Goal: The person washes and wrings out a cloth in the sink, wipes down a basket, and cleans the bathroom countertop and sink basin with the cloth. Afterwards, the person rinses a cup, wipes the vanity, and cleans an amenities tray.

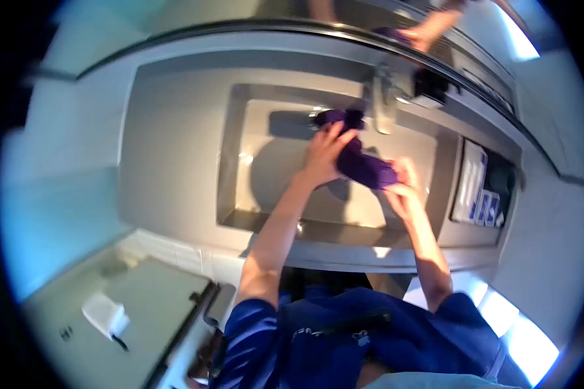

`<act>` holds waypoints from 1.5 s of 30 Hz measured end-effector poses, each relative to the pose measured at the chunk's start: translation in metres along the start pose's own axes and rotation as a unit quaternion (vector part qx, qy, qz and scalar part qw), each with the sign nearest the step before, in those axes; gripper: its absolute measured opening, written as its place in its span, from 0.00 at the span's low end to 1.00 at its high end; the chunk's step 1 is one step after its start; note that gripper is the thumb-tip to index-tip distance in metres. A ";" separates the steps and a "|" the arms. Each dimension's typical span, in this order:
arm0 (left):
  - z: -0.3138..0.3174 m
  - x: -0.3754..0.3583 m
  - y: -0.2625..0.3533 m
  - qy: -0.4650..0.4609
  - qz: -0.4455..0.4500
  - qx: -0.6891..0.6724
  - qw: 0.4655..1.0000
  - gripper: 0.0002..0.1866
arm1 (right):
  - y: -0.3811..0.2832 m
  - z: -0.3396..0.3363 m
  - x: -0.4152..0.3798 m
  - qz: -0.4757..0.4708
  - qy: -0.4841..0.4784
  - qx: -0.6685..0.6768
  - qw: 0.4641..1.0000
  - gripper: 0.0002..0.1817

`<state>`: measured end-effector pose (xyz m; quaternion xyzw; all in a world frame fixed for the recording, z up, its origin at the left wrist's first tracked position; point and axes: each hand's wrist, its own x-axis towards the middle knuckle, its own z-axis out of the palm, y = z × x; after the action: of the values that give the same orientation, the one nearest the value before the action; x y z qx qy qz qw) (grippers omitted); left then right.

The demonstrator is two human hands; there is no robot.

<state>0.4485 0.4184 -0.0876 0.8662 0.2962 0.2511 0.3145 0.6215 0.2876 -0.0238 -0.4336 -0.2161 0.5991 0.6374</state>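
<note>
A long, narrow, dark purple cloth [363,165] stretches between my hands over the rectangular sink [276,162]. Its far end bunches up near the drain side, below the faucet [384,110]. My left hand [328,152] is closed around the middle of the cloth, with fingertips showing over it. At the cloth's near right end, my right hand [402,185] pinches the edge between thumb and fingers. Whether the cloth is wet cannot be made out. Part of it is hidden behind the left fingers.
Right of the sink, a recessed tray [461,211] holds several white and blue packets [486,207]. A dark box [429,87] stands beside the faucet. A mirror [227,16] runs along the back. At lower left is a white device [105,316] with a cord.
</note>
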 end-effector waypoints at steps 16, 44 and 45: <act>-0.038 -0.058 0.198 -0.055 0.142 -0.064 0.986 0.14 | 0.020 -0.014 -0.062 0.144 -0.018 -0.260 0.955 0.30; -0.343 -0.712 -0.138 0.403 -0.208 -0.193 0.870 0.27 | 0.665 0.523 -0.163 0.592 -0.322 0.274 0.686 0.20; -0.323 -0.726 -0.164 0.550 -0.234 -0.269 0.755 0.26 | 0.695 0.524 -0.145 0.571 -0.330 0.264 0.704 0.16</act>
<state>-0.3176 0.1621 -0.1633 0.3614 0.5319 0.6725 0.3664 -0.2232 0.2382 -0.2741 -0.0629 0.0434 0.9857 0.1505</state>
